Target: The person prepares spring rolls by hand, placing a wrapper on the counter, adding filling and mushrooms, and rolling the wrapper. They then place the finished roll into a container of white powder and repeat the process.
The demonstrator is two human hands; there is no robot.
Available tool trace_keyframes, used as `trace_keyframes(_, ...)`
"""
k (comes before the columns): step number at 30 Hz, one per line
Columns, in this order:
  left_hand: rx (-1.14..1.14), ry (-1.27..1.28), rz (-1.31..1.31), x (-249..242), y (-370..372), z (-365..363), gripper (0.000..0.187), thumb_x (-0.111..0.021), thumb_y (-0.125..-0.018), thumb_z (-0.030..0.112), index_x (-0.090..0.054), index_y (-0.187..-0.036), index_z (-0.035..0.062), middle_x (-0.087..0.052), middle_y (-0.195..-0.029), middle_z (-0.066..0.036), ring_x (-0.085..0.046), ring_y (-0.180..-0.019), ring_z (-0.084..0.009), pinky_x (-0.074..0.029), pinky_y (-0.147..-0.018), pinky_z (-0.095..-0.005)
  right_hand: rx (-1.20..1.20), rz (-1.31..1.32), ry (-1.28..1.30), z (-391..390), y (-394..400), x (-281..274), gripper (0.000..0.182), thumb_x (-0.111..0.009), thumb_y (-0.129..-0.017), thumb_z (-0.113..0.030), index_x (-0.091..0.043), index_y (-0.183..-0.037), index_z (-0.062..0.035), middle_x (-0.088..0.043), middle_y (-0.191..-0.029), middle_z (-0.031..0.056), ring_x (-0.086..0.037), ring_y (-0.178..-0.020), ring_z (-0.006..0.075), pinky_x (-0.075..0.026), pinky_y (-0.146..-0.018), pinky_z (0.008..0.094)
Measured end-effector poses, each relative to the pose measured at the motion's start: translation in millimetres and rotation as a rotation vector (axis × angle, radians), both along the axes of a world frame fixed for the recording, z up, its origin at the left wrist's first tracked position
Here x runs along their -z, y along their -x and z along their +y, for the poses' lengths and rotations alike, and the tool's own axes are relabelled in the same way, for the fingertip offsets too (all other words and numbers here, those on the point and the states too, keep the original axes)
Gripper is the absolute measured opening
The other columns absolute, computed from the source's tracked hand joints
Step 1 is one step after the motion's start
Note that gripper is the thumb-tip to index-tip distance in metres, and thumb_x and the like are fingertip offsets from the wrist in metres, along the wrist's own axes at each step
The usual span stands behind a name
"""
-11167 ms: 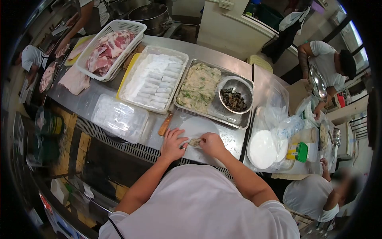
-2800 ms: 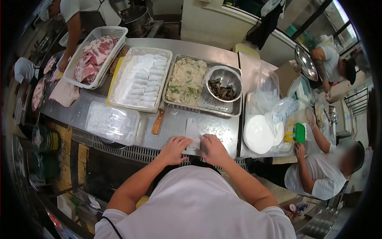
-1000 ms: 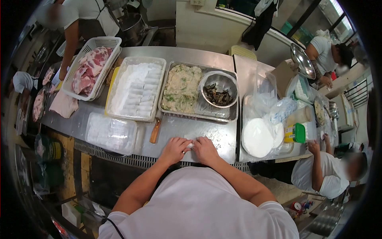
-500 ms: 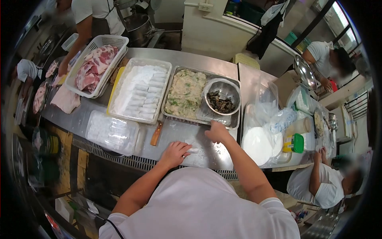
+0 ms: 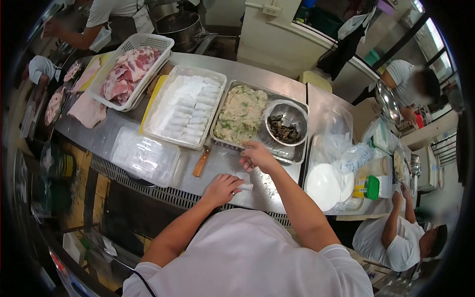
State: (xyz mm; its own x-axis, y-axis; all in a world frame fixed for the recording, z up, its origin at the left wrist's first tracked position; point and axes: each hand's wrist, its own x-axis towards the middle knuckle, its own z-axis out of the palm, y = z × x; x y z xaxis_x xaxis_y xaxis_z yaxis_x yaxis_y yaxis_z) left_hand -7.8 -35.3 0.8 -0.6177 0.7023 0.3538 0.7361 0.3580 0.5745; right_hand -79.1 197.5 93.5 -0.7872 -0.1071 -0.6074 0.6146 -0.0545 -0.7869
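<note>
My left hand rests low on the steel table, its fingers closed around a small white wrapped roll. My right hand is at the front edge of a metal tray, fingers curled together; whatever is in them is hidden. Pale minced filling with green bits covers the tray's left side. On its right side a steel bowl holds dark chopped pieces. Left of this tray, a plastic tub contains white powder and rows of finished white rolls. A wooden-handled tool lies in front.
A clear lidded container sits front left, below a white basket of raw meat. To the right are a white round stack, plastic bags and a green-lidded tub. Co-workers stand around the table.
My right hand has moved left along the tray's front edge, from near the bowl to the filling. My left hand stays on the roll. The view has shifted slightly.
</note>
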Motion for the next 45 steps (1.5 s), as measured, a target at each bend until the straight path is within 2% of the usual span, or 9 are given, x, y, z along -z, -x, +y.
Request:
trace_keyframes(3,-0.003,-0.036,0.023,-2.8,0.8,0.4,0.042,-0.083,-0.092,0.020,-0.075,-0.133,0.0136,-0.075,-0.121,-0.005,-0.067,-0.111,-0.0292,-0.052,-0.095,-0.0440,-0.059,0.035,-0.077,10.0,-10.7,-3.7,0.073,-0.063,-0.097,-0.006,-0.044,-0.167,-0.0026,-0.073,-0.084,0.0118,-0.072,-0.064,0.0198,-0.057,-0.056,0.0336)
trace_keyframes(9,0.007,-0.045,-0.004,1.9,2.0,1.0,0.039,-0.083,-0.092,0.020,-0.076,-0.130,0.0140,-0.075,-0.120,-0.004,-0.067,-0.110,-0.0288,-0.052,-0.094,-0.0441,-0.601,0.446,-1.267,17.5,-21.4,7.2,0.063,-0.067,-0.093,-0.014,-0.057,-0.154,0.0004,-0.078,-0.093,0.0260,-0.079,-0.086,0.0399,-0.062,-0.080,0.0519)
trace_keyframes(12,0.009,-0.045,-0.005,1.7,2.7,1.4,0.038,-0.084,-0.092,0.020,-0.076,-0.129,0.0143,-0.075,-0.119,-0.003,-0.067,-0.110,-0.0285,-0.052,-0.094,-0.0440,-0.654,0.371,-1.279,11.9,-31.8,-5.8,0.056,-0.067,-0.092,-0.019,-0.064,-0.144,0.0005,-0.078,-0.108,0.0315,-0.077,-0.105,0.0459,-0.061,-0.090,0.0559)
trace_keyframes(15,-0.001,-0.063,0.009,4.6,1.4,1.9,0.037,-0.084,-0.092,0.021,-0.077,-0.128,0.0146,-0.075,-0.119,-0.002,-0.067,-0.109,-0.0284,-0.052,-0.094,-0.0438,-0.559,0.534,-1.190,18.4,-44.1,-18.3,0.055,-0.068,-0.092,-0.018,-0.063,-0.144,0.0012,-0.078,-0.101,0.0282,-0.080,-0.093,0.0408,-0.063,-0.083,0.0521)
trace_keyframes(21,0.000,-0.050,0.000,4.8,1.8,1.5,0.035,-0.084,-0.092,0.022,-0.077,-0.126,0.0152,-0.075,-0.118,-0.002,-0.067,-0.109,-0.0280,-0.052,-0.094,-0.0437,0.189,-0.049,0.076,27.8,-19.1,2.5,0.033,-0.062,-0.105,-0.019,-0.063,-0.133,-0.0017,-0.076,-0.100,0.0163,-0.074,-0.078,0.0245,-0.063,-0.070,0.0415)
trace_keyframes(27,-0.011,-0.059,-0.003,3.6,1.0,1.7,0.034,-0.083,-0.092,0.022,-0.077,-0.125,0.0146,-0.075,-0.119,-0.002,-0.067,-0.110,-0.0281,-0.053,-0.095,-0.0438,0.321,-0.246,0.517,49.5,-51.0,23.0,0.025,-0.055,-0.110,-0.021,-0.056,-0.129,-0.0058,-0.075,-0.108,0.0163,-0.073,-0.078,0.0257,-0.063,-0.069,0.0426)
trace_keyframes(33,-0.007,-0.056,0.006,1.5,1.2,1.0,0.035,-0.084,-0.092,0.022,-0.077,-0.125,0.0130,-0.075,-0.119,-0.003,-0.067,-0.110,-0.0288,-0.053,-0.095,-0.0442,0.123,-0.069,-0.153,35.0,-84.6,1.0,0.054,-0.063,-0.105,-0.014,-0.052,-0.157,-0.0083,-0.072,-0.125,0.0217,-0.075,-0.094,0.0315,-0.064,-0.082,0.0501)
trace_keyframes(39,-0.001,-0.038,-0.013,1.2,1.0,0.8,0.038,-0.084,-0.091,0.022,-0.076,-0.127,0.0125,-0.075,-0.121,-0.006,-0.067,-0.110,-0.0306,-0.053,-0.097,-0.0451,-0.929,0.825,-1.516,31.3,-105.5,16.0,0.078,-0.070,-0.099,-0.018,-0.042,-0.171,-0.0252,-0.031,-0.177,0.0212,-0.040,-0.156,0.0454,-0.041,-0.123,0.0627)
trace_keyframes(45,-0.020,-0.046,0.035,1.4,-0.6,0.7,0.038,-0.083,-0.091,0.022,-0.076,-0.127,0.0134,-0.075,-0.120,-0.005,-0.067,-0.110,-0.0307,-0.053,-0.096,-0.0452,-1.285,1.053,-1.643,25.1,-90.9,31.0,0.070,-0.057,-0.108,-0.031,-0.035,-0.175,-0.0295,-0.019,-0.185,0.0131,-0.027,-0.165,0.0450,-0.028,-0.129,0.0687)
